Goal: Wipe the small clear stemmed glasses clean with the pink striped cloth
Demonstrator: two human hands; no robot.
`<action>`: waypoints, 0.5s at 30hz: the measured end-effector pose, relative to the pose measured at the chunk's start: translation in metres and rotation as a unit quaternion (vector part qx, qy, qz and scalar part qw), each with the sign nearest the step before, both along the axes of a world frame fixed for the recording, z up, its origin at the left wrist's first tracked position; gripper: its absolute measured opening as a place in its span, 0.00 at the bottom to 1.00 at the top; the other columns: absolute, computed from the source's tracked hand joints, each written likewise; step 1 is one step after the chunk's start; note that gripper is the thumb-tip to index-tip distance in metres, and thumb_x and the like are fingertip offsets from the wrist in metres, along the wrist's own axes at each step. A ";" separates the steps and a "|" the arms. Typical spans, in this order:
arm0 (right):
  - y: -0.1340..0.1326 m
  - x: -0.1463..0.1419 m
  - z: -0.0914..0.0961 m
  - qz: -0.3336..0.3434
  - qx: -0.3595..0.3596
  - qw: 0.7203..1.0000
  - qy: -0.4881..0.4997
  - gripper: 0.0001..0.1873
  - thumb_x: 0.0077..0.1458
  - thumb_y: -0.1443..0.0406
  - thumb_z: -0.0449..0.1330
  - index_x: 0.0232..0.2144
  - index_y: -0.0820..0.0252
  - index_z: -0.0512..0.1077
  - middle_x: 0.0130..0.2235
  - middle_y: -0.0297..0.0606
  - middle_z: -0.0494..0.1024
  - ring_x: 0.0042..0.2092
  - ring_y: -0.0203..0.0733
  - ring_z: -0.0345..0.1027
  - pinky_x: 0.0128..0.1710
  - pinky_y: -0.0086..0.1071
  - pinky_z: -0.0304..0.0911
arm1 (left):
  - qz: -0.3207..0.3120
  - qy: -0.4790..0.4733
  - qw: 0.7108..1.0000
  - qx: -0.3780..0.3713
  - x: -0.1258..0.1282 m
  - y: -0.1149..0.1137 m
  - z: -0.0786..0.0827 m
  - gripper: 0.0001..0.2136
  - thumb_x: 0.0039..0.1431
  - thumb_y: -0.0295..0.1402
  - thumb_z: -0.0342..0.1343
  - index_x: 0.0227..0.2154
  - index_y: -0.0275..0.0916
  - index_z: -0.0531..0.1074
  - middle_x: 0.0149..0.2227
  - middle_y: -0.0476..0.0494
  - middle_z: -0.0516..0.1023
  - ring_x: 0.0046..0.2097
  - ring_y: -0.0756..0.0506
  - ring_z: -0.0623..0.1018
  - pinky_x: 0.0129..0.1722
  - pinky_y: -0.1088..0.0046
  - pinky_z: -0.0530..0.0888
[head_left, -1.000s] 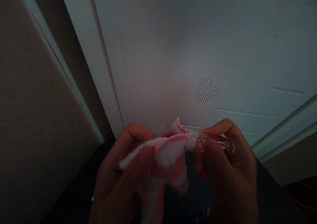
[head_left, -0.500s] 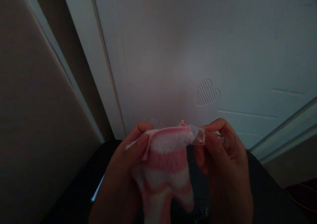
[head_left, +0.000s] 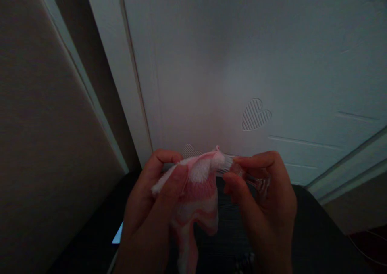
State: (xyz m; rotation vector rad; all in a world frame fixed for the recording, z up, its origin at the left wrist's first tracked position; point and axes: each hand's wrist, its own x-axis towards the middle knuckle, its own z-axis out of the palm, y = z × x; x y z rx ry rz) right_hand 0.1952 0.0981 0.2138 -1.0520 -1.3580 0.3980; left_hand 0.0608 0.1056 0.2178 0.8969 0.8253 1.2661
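Note:
A fluffy pink-and-white striped cloth [head_left: 201, 191] with a smooth pink edge hangs between my hands. My left hand [head_left: 157, 201] is closed on its upper left part, the thumb pressed across the fabric. From the cloth's right end a clear, shiny, ridged piece [head_left: 226, 164] sticks out, glass or plastic, I cannot tell. My right hand [head_left: 263, 197] pinches this clear piece between thumb and forefinger, and more of it shows inside the curled fingers. How far it reaches into the cloth is hidden.
A dark table [head_left: 308, 233] lies beneath my hands. A pale lit object [head_left: 117, 233] shows at its left, and a small dark item [head_left: 244, 262] near its front. Behind stands a white panel [head_left: 199, 72] with embossed hearts; a brown surface [head_left: 45, 145] rises at left.
The cloth has shifted slightly left and bunched up more around the clear piece. My right hand has moved a little left, its thumb and forefinger now nearer the cloth.

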 end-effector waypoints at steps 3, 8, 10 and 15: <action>0.000 -0.003 0.003 -0.008 -0.003 0.999 0.053 0.07 0.52 0.67 0.61 0.32 0.51 0.65 0.23 0.24 0.69 0.22 0.29 0.61 0.20 0.22 0.57 | 0.112 0.051 0.991 0.045 0.006 0.000 0.002 0.09 0.52 0.44 0.56 0.29 0.46 0.67 0.18 0.53 0.64 0.17 0.53 0.61 0.11 0.81 0.54; 0.001 -0.004 0.004 0.030 -0.035 0.991 0.128 0.05 0.55 0.67 0.59 0.30 0.54 0.65 0.19 0.23 0.67 0.20 0.26 0.58 0.17 0.18 0.54 | 0.071 0.020 0.997 0.026 0.007 0.001 0.008 0.08 0.54 0.41 0.54 0.28 0.44 0.65 0.20 0.54 0.62 0.20 0.53 0.63 0.14 0.81 0.58; 0.001 -0.002 0.003 0.062 -0.051 0.984 0.157 0.04 0.56 0.65 0.58 0.30 0.54 0.65 0.17 0.22 0.66 0.19 0.25 0.57 0.16 0.17 0.53 | 0.051 -0.007 0.999 0.014 0.004 0.002 0.009 0.07 0.55 0.39 0.54 0.28 0.43 0.65 0.21 0.54 0.62 0.20 0.52 0.63 0.15 0.81 0.59; 0.001 0.003 0.001 0.118 -0.069 0.970 0.202 0.04 0.57 0.64 0.57 0.30 0.55 0.65 0.16 0.22 0.65 0.17 0.25 0.54 0.15 0.17 0.50 | 0.001 -0.056 0.998 0.007 0.000 0.006 0.012 0.06 0.54 0.37 0.54 0.28 0.41 0.66 0.23 0.52 0.65 0.23 0.51 0.65 0.20 0.80 0.64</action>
